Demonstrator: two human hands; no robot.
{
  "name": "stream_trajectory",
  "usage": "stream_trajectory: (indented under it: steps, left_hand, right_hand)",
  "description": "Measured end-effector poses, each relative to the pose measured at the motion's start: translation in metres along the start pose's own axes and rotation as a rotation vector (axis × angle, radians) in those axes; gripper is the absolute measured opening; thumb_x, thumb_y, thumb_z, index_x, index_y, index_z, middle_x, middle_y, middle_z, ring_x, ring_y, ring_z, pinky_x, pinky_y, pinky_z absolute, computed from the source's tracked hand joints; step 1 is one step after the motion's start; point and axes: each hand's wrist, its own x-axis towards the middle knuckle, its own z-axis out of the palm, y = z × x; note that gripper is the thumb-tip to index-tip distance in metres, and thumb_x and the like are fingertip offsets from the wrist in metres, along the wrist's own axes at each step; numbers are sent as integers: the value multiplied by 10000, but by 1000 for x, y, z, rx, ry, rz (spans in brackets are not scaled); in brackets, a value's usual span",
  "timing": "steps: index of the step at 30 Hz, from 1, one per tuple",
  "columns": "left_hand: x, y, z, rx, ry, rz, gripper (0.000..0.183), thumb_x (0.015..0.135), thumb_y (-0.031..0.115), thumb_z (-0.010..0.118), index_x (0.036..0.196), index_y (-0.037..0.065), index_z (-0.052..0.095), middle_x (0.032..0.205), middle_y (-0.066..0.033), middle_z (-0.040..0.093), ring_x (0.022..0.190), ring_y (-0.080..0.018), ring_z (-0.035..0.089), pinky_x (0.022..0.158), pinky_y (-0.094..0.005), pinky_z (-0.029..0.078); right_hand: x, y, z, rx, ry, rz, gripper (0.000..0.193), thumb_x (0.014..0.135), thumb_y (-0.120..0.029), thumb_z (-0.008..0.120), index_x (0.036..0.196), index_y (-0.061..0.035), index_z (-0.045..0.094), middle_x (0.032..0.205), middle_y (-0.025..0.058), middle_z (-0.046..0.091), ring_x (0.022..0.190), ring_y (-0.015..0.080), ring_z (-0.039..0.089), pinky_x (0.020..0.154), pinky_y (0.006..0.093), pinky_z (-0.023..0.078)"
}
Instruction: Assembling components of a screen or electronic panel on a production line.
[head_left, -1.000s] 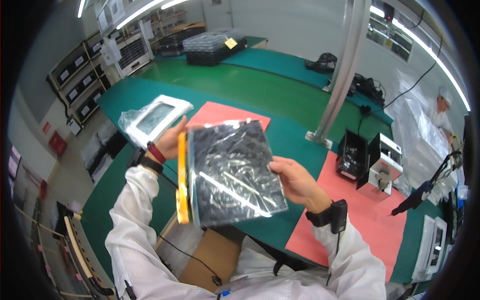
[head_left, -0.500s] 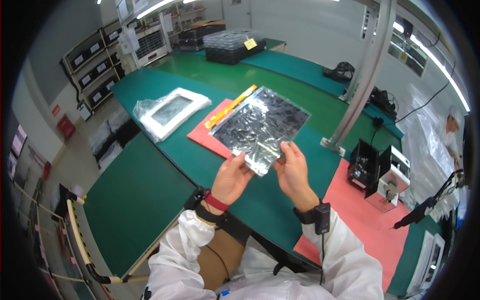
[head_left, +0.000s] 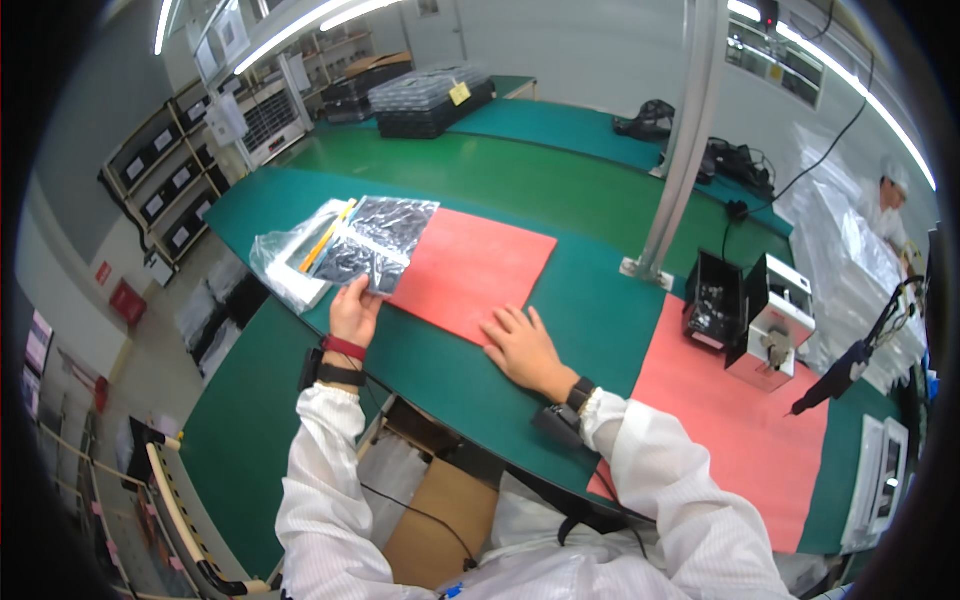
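Observation:
My left hand (head_left: 355,314) is closed on the near edge of a dark flat panel (head_left: 378,238) wrapped in shiny clear film. An orange-yellow strip (head_left: 328,236) runs along the panel's left side. The panel is held over the left end of a red sheet (head_left: 485,262) and covers part of a white frame (head_left: 290,275) in a clear plastic bag. At the near right corner of that sheet, my right hand (head_left: 527,352) lies with its fingers spread, holding nothing.
A second red sheet (head_left: 720,450) lies at the right, bearing an open black box (head_left: 714,300) and a white device (head_left: 775,325). Nearby hangs a dark screwdriver-like tool (head_left: 835,378). A metal post (head_left: 685,150) rises from the green table. Another person (head_left: 887,205) is at the far right.
The panel has moved left, from between both hands to my left hand alone. My right hand has let go and come down to the red sheet, which is now more exposed.

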Motion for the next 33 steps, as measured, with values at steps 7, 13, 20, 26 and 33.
stream_trajectory:
  steps: [7, 13, 20, 26, 33]
  left_hand:
    - [31, -17, -27, 28, -69, -151, 192, 964, 45, 540, 1149, 3, 569, 1161, -103, 634, 1096, -250, 611, 988, -393, 499]
    - [39, -48, 0, -22, -51, -284, 207, 968, 37, 515, 1168, -3, 554, 1173, -117, 624, 1110, -259, 601, 991, -410, 499]
    - [52, -58, 1, 31, -36, -332, 247, 969, 28, 499, 1213, 27, 543, 1190, -114, 620, 1125, -271, 596, 994, -420, 500]
    - [53, -56, -2, 155, -27, -347, 268, 971, 76, 529, 1232, 14, 540, 1208, -139, 615, 1127, -289, 601, 983, -422, 513]
    - [57, -6, 13, 1197, 130, -442, 608, 912, 517, 613, 976, -88, 634, 844, -223, 684, 746, -285, 697, 677, -362, 589]
  right_hand:
    - [-2, -8, 3, 5, 44, 19, 444, 946, -322, 550, 1342, -121, 552, 1406, 175, 493, 1349, 351, 412, 1134, 554, 272]
    - [-5, -2, 6, 30, 48, 40, 447, 927, -322, 571, 1321, -110, 569, 1414, 179, 495, 1363, 353, 401, 1145, 557, 247]
    - [-5, -2, 5, 55, 62, 50, 446, 929, -321, 569, 1319, -104, 571, 1417, 184, 492, 1365, 352, 398, 1150, 551, 242]
    - [-5, -3, 4, 67, 50, 53, 445, 931, -318, 566, 1320, -103, 572, 1420, 183, 489, 1370, 348, 391, 1153, 548, 238]
    - [-5, -3, 3, 68, 62, 52, 447, 926, -317, 572, 1320, -105, 573, 1421, 179, 486, 1368, 348, 391, 1150, 551, 240]
